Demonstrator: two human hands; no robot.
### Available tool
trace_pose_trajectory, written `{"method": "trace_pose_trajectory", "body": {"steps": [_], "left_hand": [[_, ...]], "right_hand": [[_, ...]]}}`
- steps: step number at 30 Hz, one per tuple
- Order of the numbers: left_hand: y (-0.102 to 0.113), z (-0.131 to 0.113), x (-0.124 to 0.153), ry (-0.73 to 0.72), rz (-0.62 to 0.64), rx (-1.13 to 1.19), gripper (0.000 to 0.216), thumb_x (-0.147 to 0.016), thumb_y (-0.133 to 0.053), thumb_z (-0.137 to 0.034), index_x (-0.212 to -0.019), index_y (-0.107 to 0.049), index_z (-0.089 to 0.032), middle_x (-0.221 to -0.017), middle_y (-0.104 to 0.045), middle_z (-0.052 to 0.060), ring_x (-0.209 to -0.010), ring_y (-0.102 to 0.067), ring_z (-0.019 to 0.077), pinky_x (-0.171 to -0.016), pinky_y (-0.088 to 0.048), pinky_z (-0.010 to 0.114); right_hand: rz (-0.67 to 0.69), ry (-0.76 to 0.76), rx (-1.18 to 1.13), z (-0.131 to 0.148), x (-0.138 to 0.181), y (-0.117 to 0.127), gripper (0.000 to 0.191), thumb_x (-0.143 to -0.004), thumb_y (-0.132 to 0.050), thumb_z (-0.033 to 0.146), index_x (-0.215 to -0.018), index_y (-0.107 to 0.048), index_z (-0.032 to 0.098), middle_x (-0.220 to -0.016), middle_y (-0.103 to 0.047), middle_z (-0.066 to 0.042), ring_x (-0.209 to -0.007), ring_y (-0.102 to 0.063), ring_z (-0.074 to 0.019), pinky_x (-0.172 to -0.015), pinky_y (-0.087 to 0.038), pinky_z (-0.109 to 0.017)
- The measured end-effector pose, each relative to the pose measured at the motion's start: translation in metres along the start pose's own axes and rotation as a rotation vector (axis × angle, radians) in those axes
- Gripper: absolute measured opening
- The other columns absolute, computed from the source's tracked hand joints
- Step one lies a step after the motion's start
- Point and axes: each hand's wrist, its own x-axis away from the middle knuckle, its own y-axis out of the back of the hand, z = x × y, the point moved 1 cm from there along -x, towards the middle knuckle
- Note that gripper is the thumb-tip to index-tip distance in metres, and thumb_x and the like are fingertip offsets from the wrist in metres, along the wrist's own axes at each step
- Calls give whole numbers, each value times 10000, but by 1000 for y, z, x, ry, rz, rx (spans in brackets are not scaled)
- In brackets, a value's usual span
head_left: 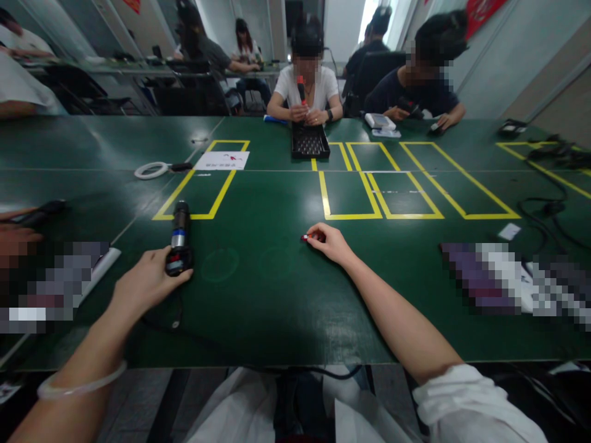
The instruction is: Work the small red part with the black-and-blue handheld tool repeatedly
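My left hand (146, 282) grips the near end of a black and silver electric screwdriver (179, 240) that lies on the green table (277, 307), pointing away from me. My right hand (330, 243) reaches to the middle of the table, and its fingertips pinch a small red and dark object (308, 237) resting on the surface. A pale bangle (78, 387) sits on my left wrist. A dark cable (175, 320) runs from the screwdriver toward the table's near edge.
Yellow tape rectangles (351, 197) mark the table. A black tray (309, 143) stands before a person across the table who holds a red tool. A white paper (222, 160) and white ring (151, 170) lie far left. Cables (549, 203) trail at right. Other people sit behind.
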Motion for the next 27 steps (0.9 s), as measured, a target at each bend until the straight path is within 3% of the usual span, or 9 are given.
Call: {"method": "trace_pose_trajectory", "body": {"steps": [3,11,15,21,27], "left_hand": [[1,-39,-3,-102,43,-8,760,-820,-456,-617,-1404,-370,-138,-1345,-501,181,-1103,-595,348,-847,-501,426],[7,-153,-11,-337,-30,41,679,-800,-532,-549,-1353,-432,-167,-1268,-535,166,-1037,-602,324,-800,-503,394],[6,-198,-13,-422,-76,78,623,-789,-578,-513,-1290,-468,-159,-1191,-553,161,-1017,-599,308,-802,-484,367],[3,-238,-11,-510,-85,161,613,-777,-605,-471,-1261,-476,-117,-1151,-549,195,-1002,-584,346,-790,-464,397],[-2,-255,-6,-543,-94,277,590,-766,-624,-419,-1258,-474,-130,-1151,-540,188,-1014,-571,338,-825,-444,405]], "right_hand": [[-1,2,4,0,0,0,178,-775,-621,290,-910,-614,175,-726,-580,13,-630,-508,-110,-620,-412,-246],[-15,10,-18,0,0,1,168,-780,-608,292,-908,-584,185,-716,-571,18,-621,-509,-112,-610,-414,-247],[-27,10,-22,1,0,2,178,-777,-604,292,-919,-568,190,-691,-548,28,-606,-500,-111,-594,-411,-244],[-58,-2,-24,0,-1,3,174,-761,-615,276,-904,-570,187,-673,-551,29,-584,-492,-113,-587,-414,-253],[-62,20,0,-3,-1,2,150,-774,-625,279,-881,-575,186,-700,-561,23,-606,-508,-116,-610,-423,-259]]}}
